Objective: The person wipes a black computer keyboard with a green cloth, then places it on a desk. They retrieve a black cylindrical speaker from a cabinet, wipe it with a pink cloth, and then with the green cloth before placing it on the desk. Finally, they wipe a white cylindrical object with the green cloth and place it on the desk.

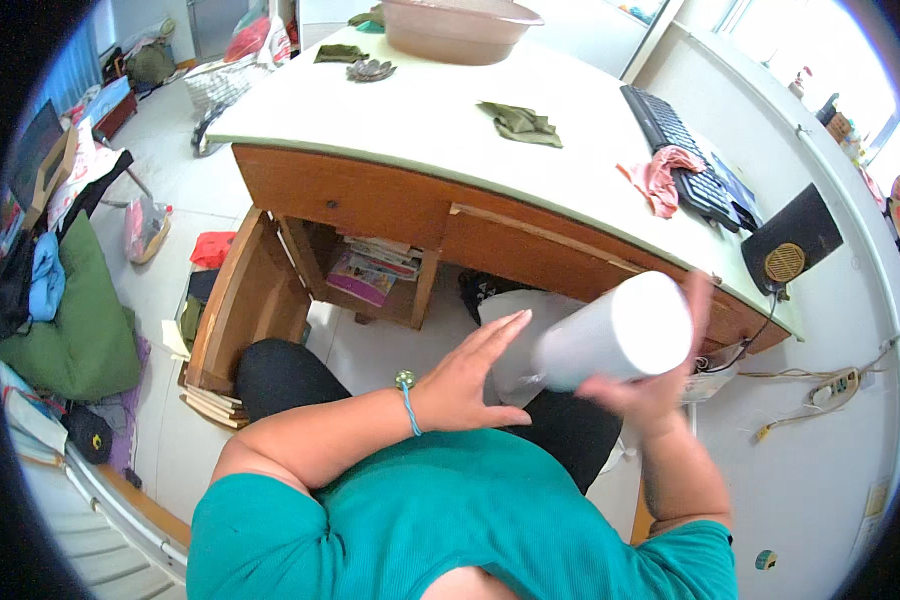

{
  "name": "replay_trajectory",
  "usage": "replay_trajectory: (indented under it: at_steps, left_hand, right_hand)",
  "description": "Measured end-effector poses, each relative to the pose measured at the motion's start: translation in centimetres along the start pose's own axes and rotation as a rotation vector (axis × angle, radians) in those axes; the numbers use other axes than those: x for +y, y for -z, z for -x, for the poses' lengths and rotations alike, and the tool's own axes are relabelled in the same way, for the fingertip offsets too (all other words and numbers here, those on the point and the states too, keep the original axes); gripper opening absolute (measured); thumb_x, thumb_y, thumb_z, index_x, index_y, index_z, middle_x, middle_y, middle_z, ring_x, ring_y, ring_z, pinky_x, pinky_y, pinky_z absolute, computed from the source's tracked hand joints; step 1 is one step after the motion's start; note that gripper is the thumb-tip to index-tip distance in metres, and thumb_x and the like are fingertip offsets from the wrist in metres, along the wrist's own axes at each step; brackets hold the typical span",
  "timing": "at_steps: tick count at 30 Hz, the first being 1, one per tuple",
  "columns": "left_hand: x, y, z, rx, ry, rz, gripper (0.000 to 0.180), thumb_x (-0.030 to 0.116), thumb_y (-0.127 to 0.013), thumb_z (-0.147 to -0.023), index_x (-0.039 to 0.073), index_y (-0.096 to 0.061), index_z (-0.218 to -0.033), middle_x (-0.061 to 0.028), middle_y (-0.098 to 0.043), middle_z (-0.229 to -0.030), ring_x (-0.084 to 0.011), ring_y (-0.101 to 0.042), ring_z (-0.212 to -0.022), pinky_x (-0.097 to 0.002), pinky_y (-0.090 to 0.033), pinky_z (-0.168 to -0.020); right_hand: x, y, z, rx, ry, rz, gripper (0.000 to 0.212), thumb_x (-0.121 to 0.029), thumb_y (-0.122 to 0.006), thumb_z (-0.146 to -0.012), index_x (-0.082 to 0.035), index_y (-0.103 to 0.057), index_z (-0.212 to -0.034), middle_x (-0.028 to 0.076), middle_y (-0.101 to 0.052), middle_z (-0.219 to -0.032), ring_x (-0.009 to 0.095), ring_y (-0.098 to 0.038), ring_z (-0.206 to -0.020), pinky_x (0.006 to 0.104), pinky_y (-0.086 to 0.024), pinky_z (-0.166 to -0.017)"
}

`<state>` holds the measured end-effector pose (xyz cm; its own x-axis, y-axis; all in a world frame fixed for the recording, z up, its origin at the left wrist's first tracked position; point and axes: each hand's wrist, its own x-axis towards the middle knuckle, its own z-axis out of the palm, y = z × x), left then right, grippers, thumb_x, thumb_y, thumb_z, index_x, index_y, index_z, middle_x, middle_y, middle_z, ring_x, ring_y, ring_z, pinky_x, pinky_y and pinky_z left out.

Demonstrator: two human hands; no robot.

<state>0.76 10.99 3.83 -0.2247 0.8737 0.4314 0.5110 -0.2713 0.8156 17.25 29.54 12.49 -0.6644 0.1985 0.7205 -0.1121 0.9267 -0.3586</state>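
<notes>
My right hand (650,395) is wrapped round a smooth white cylinder (615,330), held tilted above my lap in front of the desk. Its thumb lies along the near side and the fingers are blurred at the far right side. The cylinder's round white end faces up and to the right; I cannot make out what kind of thing it is. To its left, my left hand (465,385) is open, with fingers stretched toward the cylinder and a small gap between. A pale, translucent, bag-like thing (510,345) shows behind the cylinder, partly hidden.
On the white desk top (400,120) lie a green cloth (523,124), a pink cloth (660,180), a black keyboard (675,140) and a pinkish basin (460,30). A dark speaker (795,240) stands at the right edge. An open cabinet door (255,300) juts out beside my left knee.
</notes>
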Motion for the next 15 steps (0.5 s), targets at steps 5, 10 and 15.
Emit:
replay_trajectory:
  at_steps: [5,10,15]
  left_hand:
    - [-2.3,-2.4,-0.4,-0.043,0.052,0.296,0.102,0.035,-0.087,-0.065,0.003,-0.032,-0.145,-0.0237,-0.051,-0.137,-0.0378,-0.053,-0.125,-0.0431,-0.043,-0.105]
    - [-1.7,-1.8,1.1,0.049,0.129,0.186,0.089,0.028,-0.087,-0.065,0.005,-0.04,-0.137,-0.0198,-0.056,-0.127,-0.0355,-0.058,-0.116,-0.0429,-0.046,-0.099]
    - [-2.3,-1.8,1.5,0.107,0.089,0.129,0.086,0.028,-0.086,-0.065,0.005,-0.041,-0.135,-0.0193,-0.058,-0.123,-0.0365,-0.059,-0.112,-0.0425,-0.048,-0.096]
  right_hand:
    - [-0.6,-2.6,-2.3,-0.219,0.008,-0.295,0.117,-0.051,-0.089,-0.064,0.003,-0.029,-0.148,0.021,-0.061,-0.121,0.03,-0.062,-0.107,0.0416,-0.047,-0.097]
    - [11.3,0.6,-10.8,0.028,-0.23,0.519,0.04,-0.028,-0.064,-0.091,-0.006,-0.063,-0.124,0.017,-0.06,-0.13,0.033,-0.05,-0.125,0.0434,-0.039,-0.106]
    - [11.0,1.5,-11.9,-0.09,-0.326,0.555,0.024,-0.024,-0.064,-0.089,-0.002,-0.071,-0.097,0.016,-0.069,-0.081,0.028,-0.067,-0.074,0.0392,-0.051,-0.073]
